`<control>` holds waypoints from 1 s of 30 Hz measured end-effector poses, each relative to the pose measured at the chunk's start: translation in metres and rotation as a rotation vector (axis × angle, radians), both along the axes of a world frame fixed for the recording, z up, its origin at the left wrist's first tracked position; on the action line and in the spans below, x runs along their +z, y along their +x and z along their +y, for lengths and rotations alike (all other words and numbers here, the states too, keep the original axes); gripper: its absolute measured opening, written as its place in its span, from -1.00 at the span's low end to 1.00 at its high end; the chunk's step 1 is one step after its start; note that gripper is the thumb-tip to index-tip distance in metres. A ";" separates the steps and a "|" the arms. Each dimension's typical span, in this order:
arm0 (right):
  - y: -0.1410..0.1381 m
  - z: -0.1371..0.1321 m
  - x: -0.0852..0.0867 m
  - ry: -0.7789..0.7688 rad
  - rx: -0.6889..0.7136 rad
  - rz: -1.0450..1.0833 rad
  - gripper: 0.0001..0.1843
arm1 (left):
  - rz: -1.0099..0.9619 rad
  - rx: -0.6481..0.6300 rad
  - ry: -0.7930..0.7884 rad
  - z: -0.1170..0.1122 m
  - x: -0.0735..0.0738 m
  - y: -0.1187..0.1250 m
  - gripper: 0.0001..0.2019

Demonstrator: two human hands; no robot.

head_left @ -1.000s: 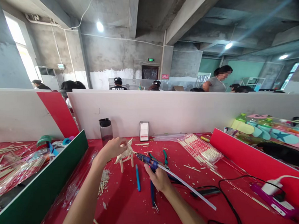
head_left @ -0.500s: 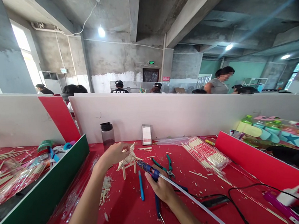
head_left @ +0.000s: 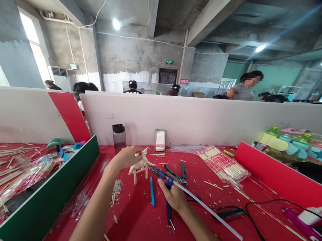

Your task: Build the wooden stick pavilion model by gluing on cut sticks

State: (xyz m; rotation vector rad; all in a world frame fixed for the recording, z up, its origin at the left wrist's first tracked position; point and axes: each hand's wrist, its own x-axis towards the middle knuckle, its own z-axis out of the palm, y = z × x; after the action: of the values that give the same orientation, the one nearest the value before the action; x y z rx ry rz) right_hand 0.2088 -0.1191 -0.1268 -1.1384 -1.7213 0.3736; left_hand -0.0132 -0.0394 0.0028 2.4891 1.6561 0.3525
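A small pavilion-like model built of pale wooden sticks stands on legs on the red table. My left hand is at its upper left, fingers curled in on the roof; the fingertips are partly hidden. In my right hand is a blue glue gun, with a long clear glue stick jutting from its rear. Its nozzle points at the model's right side, close to the roof edge; whether they touch I cannot tell. Below the nozzle lies a blue pen-like stick. Green-handled pliers rest beyond the gun.
Left of the hands is a green divider; a red one stands right. A dark bottle and a blurred upright card are by the white partition. Bundled sticks, a black cable and a purple power strip lie right.
The view has shifted a little, so the table things sit slightly higher and further right. Both hands keep nearly the same pose at the model, with the glue gun nozzle still beside it.
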 end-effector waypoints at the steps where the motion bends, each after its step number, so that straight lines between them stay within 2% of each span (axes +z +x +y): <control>1: 0.000 0.001 -0.001 0.006 -0.008 0.000 -0.74 | -0.005 0.000 -0.001 -0.001 0.000 0.000 -0.80; 14: 0.001 0.009 -0.010 0.019 -0.070 -0.011 -0.69 | -0.003 -0.016 -0.013 0.000 0.002 -0.001 -0.80; 23: -0.006 0.007 0.000 0.022 -0.103 -0.088 -0.65 | -0.023 -0.030 -0.016 0.003 0.000 -0.003 -0.80; 30: -0.007 0.010 -0.003 0.051 -0.138 -0.117 -0.61 | -0.045 -0.016 -0.041 0.001 0.002 -0.002 -0.80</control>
State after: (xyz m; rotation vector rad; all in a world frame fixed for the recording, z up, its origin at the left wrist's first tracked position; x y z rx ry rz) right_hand 0.2021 -0.1094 -0.1298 -1.2548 -1.7312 0.1805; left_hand -0.0151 -0.0381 0.0046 2.4452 1.6092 0.3655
